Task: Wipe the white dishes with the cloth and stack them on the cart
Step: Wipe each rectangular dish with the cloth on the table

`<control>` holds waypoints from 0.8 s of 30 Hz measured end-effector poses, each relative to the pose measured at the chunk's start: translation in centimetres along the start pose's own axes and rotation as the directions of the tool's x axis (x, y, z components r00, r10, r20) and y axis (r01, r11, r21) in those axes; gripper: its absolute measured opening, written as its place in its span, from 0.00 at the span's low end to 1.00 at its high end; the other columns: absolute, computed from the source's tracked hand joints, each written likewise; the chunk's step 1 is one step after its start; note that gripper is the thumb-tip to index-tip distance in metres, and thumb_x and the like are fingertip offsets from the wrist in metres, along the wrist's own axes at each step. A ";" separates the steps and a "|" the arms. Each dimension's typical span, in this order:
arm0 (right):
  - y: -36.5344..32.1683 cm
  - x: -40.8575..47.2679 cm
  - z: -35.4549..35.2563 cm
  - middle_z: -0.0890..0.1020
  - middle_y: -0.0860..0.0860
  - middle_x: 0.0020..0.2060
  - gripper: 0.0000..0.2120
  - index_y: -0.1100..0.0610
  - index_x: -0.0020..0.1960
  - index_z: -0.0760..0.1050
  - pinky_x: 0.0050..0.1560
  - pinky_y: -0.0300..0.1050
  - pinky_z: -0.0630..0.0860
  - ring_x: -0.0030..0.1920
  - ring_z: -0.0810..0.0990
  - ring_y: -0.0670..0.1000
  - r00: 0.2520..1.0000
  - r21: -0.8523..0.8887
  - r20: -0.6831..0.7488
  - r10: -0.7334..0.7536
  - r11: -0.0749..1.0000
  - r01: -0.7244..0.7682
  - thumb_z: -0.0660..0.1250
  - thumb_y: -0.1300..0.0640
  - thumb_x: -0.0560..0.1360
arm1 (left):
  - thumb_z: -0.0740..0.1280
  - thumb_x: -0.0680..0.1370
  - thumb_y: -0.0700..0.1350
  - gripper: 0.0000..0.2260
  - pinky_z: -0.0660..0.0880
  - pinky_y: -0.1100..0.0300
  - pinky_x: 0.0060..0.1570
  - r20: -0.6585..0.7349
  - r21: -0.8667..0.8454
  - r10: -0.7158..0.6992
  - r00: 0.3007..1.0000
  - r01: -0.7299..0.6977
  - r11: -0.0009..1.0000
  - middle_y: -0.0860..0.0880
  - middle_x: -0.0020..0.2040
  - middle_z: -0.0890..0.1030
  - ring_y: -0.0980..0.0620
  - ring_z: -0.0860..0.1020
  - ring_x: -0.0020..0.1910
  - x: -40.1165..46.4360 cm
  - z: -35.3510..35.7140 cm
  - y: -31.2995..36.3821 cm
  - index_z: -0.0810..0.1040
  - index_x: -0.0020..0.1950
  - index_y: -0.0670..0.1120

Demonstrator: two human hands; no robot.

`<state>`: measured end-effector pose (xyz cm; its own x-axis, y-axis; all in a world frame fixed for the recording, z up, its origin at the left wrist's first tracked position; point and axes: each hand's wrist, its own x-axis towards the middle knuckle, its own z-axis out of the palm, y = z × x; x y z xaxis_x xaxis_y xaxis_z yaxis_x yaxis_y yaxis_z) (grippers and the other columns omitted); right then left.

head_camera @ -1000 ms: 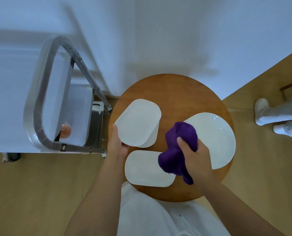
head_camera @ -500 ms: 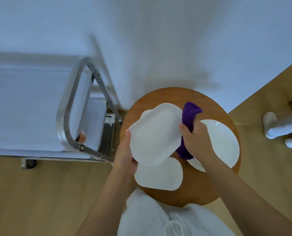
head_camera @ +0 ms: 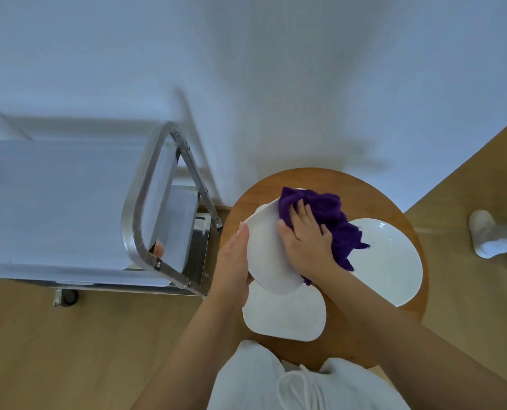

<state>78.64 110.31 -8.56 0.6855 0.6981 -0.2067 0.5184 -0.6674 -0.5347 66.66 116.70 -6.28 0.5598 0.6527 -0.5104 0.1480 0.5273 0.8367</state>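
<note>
Soft, cool, rather dim indoor light fills the frame, with a bluish cast on the wall. Faint, diffuse shadows of the cart slant across that wall at centre. The wide-angle lens bends lines toward the edges. The cart's top at left looks smeared; the centre is reasonably sharp, without strong glare.

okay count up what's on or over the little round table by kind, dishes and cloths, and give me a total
White rounded-rectangle dishes: 2, the held dish and the flat dish on the table; something white behind the held one is too hidden to count
White round plate: 1
Purple cloth: 1
Total: 4
</note>
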 end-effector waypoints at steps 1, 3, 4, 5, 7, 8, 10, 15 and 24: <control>-0.3 -0.2 0.2 0.53 0.47 0.76 0.24 0.49 0.76 0.49 0.72 0.54 0.49 0.75 0.49 0.48 0.999 0.000 0.011 -0.037 0.999 0.037 0.46 0.48 0.81 | 0.58 0.79 0.59 0.18 0.76 0.42 0.59 0.005 0.000 0.014 1.000 -0.014 1.000 0.42 0.56 0.82 0.41 0.80 0.57 0.1 -0.1 0.2 0.76 0.61 0.50; -1.1 -0.8 0.6 0.52 0.46 0.76 0.24 0.49 0.76 0.49 0.72 0.52 0.49 0.75 0.47 0.46 0.990 -0.053 0.045 -0.132 0.989 0.135 0.46 0.48 0.81 | 0.56 0.77 0.62 0.24 0.77 0.45 0.59 -0.002 0.035 0.043 0.999 -0.043 0.998 0.43 0.55 0.82 0.44 0.80 0.55 0.3 -0.1 0.8 0.75 0.64 0.48; -1.6 -1.4 0.9 0.51 0.45 0.76 0.24 0.48 0.76 0.48 0.72 0.51 0.48 0.75 0.46 0.46 0.979 -0.070 0.069 -0.191 0.978 0.196 0.45 0.47 0.81 | 0.56 0.78 0.61 0.24 0.78 0.48 0.58 -0.016 0.017 0.043 0.999 -0.043 0.999 0.44 0.55 0.82 0.46 0.81 0.54 0.4 -0.1 1.0 0.75 0.64 0.47; -2.1 -2.0 1.1 0.49 0.45 0.76 0.25 0.47 0.76 0.47 0.72 0.50 0.45 0.75 0.44 0.45 0.964 -0.062 0.096 -0.248 0.965 0.255 0.43 0.45 0.80 | 0.56 0.79 0.60 0.23 0.77 0.50 0.57 -0.029 -0.014 0.041 0.999 -0.042 0.999 0.45 0.54 0.82 0.48 0.81 0.54 0.6 -0.2 1.2 0.75 0.64 0.46; -3.1 -3.2 1.3 0.47 0.43 0.76 0.28 0.45 0.76 0.45 0.71 0.48 0.39 0.74 0.40 0.43 0.934 -0.016 0.146 -0.326 0.943 0.332 0.38 0.42 0.76 | 0.56 0.79 0.58 0.21 0.78 0.53 0.56 -0.054 -0.025 0.059 0.997 -0.060 0.998 0.46 0.54 0.83 0.48 0.81 0.55 0.8 -0.4 1.3 0.77 0.62 0.47; -3.3 -3.6 1.4 0.47 0.43 0.76 0.30 0.45 0.76 0.45 0.70 0.47 0.36 0.74 0.39 0.43 0.925 -0.009 0.162 -0.345 0.936 0.351 0.37 0.42 0.75 | 0.57 0.79 0.58 0.20 0.79 0.55 0.53 -0.066 -0.037 0.069 0.995 -0.072 0.997 0.46 0.53 0.84 0.48 0.82 0.54 0.7 -0.5 1.2 0.77 0.61 0.47; -3.2 -4.0 1.2 0.47 0.43 0.76 0.30 0.45 0.76 0.46 0.70 0.47 0.34 0.74 0.39 0.43 0.912 -0.021 0.176 -0.370 0.925 0.379 0.38 0.42 0.75 | 0.57 0.79 0.58 0.19 0.80 0.57 0.49 -0.081 -0.059 0.078 0.994 -0.083 0.995 0.47 0.52 0.85 0.49 0.83 0.52 0.7 -0.6 1.1 0.78 0.59 0.48; -1.6 -4.1 0.3 0.50 0.44 0.76 0.26 0.45 0.76 0.50 0.70 0.47 0.35 0.71 0.35 0.38 0.850 -0.055 0.187 -0.493 0.858 0.510 0.42 0.41 0.79 | 0.59 0.80 0.57 0.16 0.80 0.63 0.39 -0.110 -0.059 0.064 0.992 -0.071 0.996 0.49 0.48 0.85 0.51 0.84 0.47 1.0 -0.2 1.3 0.80 0.55 0.49; 2.4 -4.4 -0.5 0.75 0.51 0.65 0.31 0.53 0.65 0.72 0.65 0.54 0.66 0.67 0.71 0.55 0.477 -0.409 0.150 -0.866 0.385 0.828 0.75 0.45 0.66 | 0.61 0.78 0.61 0.21 0.81 0.54 0.38 0.033 0.023 -0.159 0.987 0.158 0.987 0.46 0.43 0.86 0.46 0.84 0.44 1.3 -1.8 3.4 0.79 0.56 0.45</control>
<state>77.16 105.48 -8.50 -0.1990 0.9497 0.2418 0.9757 0.2151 -0.0420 66.39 120.32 -4.43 0.5554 0.5424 -0.6303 0.2533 0.6116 0.7495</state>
